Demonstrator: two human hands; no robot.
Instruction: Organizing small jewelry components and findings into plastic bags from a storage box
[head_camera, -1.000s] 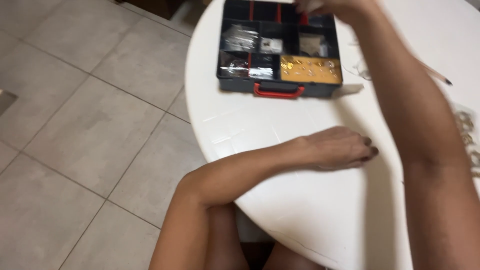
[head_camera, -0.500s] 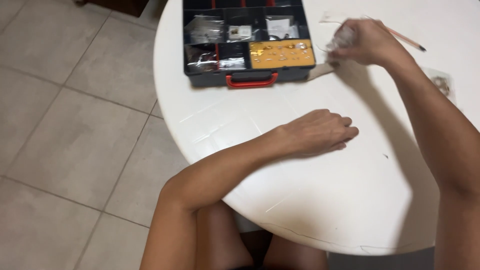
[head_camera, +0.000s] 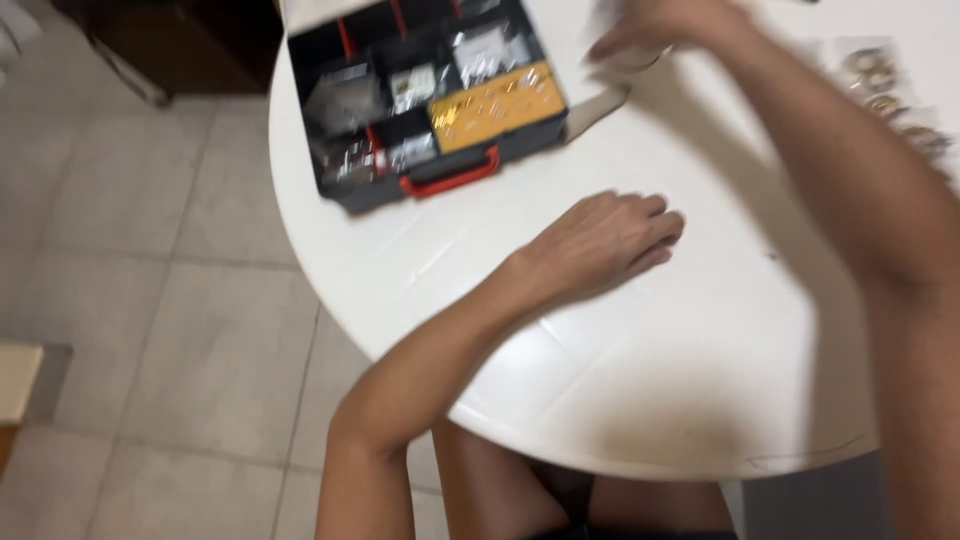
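The left hand (head_camera: 600, 245) is lying flat and empty on the round white table (head_camera: 650, 400) while the blurred right hand (head_camera: 665, 25), grip unreadable, is hovering nearer the open black compartmented plastic organizer box (head_camera: 430, 110), lying at eleven o'clock.

the whole view is motion-blurred. the right hand (head_camera: 655, 30) is smeared at the top edge, so its grip cannot be told. the organizer box (head_camera: 425, 100) is cut off above, its small parts unreadable.

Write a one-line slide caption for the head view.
Left hand rests flat on a round white table near an open black organizer case; blurred right hand reaches beside it.
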